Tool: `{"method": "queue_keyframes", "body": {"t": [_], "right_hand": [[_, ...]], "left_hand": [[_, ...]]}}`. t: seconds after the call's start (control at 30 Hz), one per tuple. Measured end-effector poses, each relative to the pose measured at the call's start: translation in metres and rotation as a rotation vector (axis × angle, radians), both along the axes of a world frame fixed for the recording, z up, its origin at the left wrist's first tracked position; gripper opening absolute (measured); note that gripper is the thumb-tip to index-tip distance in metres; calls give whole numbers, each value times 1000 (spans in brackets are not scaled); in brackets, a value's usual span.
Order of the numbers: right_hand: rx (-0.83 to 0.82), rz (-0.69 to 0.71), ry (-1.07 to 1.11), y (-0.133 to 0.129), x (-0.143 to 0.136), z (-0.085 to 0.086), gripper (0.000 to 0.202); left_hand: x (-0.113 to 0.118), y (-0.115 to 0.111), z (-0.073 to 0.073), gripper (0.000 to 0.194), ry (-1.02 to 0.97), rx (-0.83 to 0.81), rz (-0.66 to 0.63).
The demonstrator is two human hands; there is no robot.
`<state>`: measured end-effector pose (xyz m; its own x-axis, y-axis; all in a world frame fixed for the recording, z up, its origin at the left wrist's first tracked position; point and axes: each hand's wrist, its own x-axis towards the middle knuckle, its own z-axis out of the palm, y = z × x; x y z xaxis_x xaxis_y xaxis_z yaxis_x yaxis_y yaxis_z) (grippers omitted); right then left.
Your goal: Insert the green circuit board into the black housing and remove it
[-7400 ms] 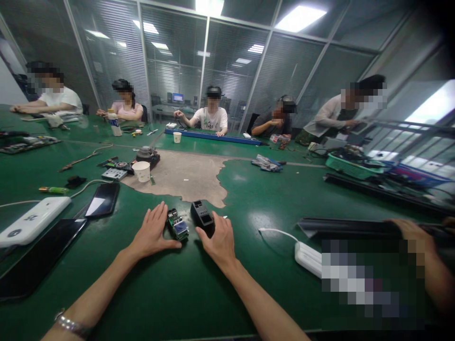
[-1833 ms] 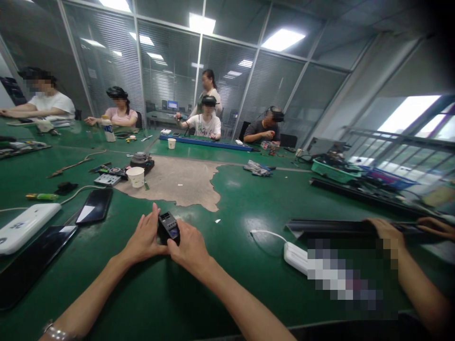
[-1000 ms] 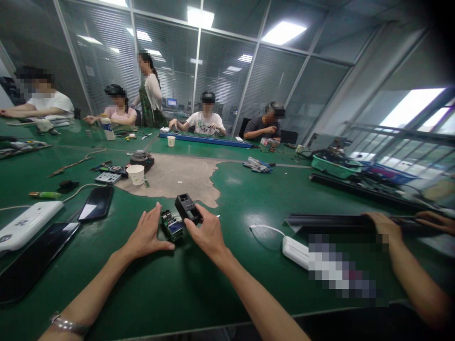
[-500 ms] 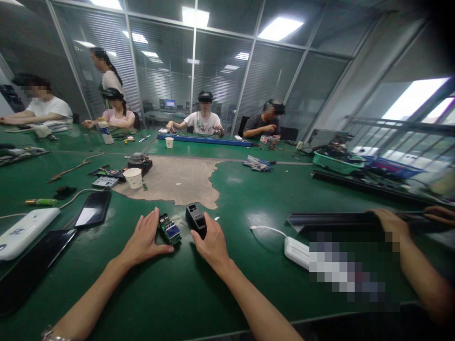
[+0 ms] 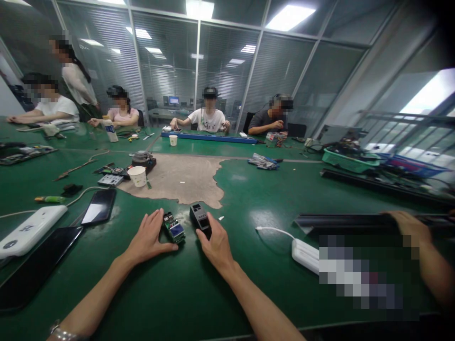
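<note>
A small green circuit board [image 5: 174, 228] with a blue screen lies on the green table [image 5: 256, 199]. My left hand [image 5: 151, 239] rests along its left side, fingers and thumb spread around it. Just right of the board, my right hand [image 5: 216, 241] grips a black and grey case [image 5: 199, 217] between thumb and fingers. The case is tilted, and its lower part is partly hidden by the fingers. The board and the case are apart.
Left stand a white power strip [image 5: 33, 230], phones [image 5: 98, 207] and a paper cup [image 5: 138, 176]. A white charger [image 5: 305, 255] with cable sits right, near another person's hand [image 5: 412, 227] on a black bar. A worn brown patch [image 5: 185, 177] lies ahead.
The view has shifted slightly, so the scene sits further right. A standing person at the back left has moved left. Both my hands keep nearly the same pose.
</note>
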<state>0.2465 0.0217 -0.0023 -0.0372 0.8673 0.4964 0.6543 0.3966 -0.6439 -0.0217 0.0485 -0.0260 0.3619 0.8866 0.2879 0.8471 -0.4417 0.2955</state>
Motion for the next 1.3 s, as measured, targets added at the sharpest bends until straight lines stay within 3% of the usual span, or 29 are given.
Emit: {"method": "queue_keyframes", "body": {"t": [0.2, 0.4, 0.5, 0.7, 0.97, 1.3], "right_hand": [[-33, -26, 154, -3, -9, 14, 56], [-2, 150, 166, -5, -38, 51, 56], [5, 177, 147, -4, -55, 58, 55], [7, 197, 77, -4, -75, 50, 62], [30, 193, 4, -3, -74, 38, 62], [90, 244, 18, -8, -69, 2, 69]], "left_hand": [[1, -2, 2, 113, 15, 6, 0], [-1, -1, -1, 112, 1, 15, 7], [0, -3, 0, 118, -19, 22, 17], [1, -5, 5, 128, -95, 51, 8], [2, -6, 8, 135, -130, 10, 2], [4, -8, 12, 138, -132, 16, -26]]}}
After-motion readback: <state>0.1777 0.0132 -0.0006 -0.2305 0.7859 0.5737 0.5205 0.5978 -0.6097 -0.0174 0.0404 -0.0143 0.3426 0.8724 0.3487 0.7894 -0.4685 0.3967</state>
